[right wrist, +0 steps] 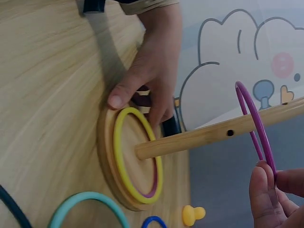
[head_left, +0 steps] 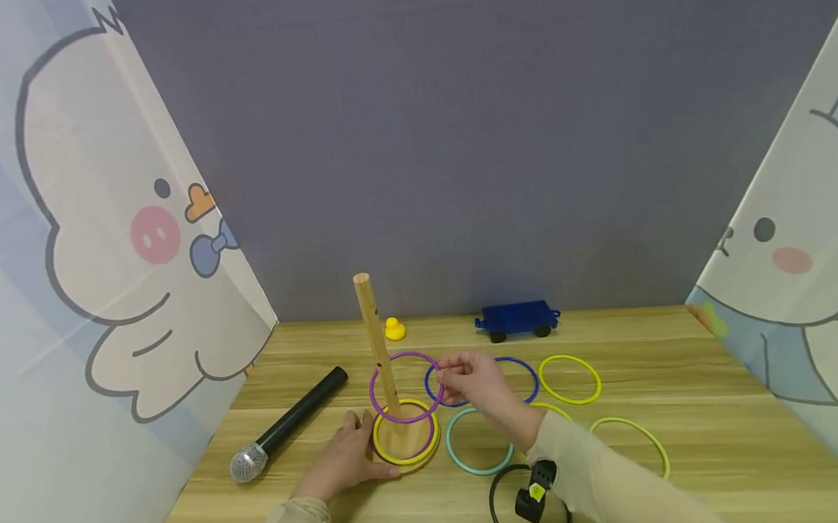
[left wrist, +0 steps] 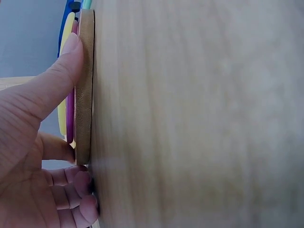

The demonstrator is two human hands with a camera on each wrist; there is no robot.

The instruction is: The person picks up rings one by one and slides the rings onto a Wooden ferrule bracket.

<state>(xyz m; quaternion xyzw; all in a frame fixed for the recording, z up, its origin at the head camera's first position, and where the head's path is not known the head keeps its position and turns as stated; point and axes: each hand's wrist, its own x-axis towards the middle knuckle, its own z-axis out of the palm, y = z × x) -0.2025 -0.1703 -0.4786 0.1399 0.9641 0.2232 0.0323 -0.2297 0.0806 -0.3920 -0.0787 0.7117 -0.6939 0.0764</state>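
A wooden peg (head_left: 375, 327) rises from a round wooden base (right wrist: 107, 156). My left hand (head_left: 345, 457) grips the base's rim, its thumb on the near side and its fingers round the left side, as the left wrist view (left wrist: 85, 118) also shows. On the base lie a yellow ring (right wrist: 118, 152) and, partly covered by it, a purple ring (left wrist: 70, 116). Another purple ring (right wrist: 261, 126) encircles the peg above the base. My right hand (head_left: 478, 383) pinches that ring by its right edge between thumb and fingers.
Right of the base lie a teal ring (head_left: 481, 472), blue rings (head_left: 520, 360), several yellow-green rings (head_left: 569, 357) and a black ring (head_left: 493, 506). A microphone (head_left: 292, 422) lies left. Behind stand a yellow duck (head_left: 395, 330) and a blue wagon (head_left: 516, 318), before a grey wall.
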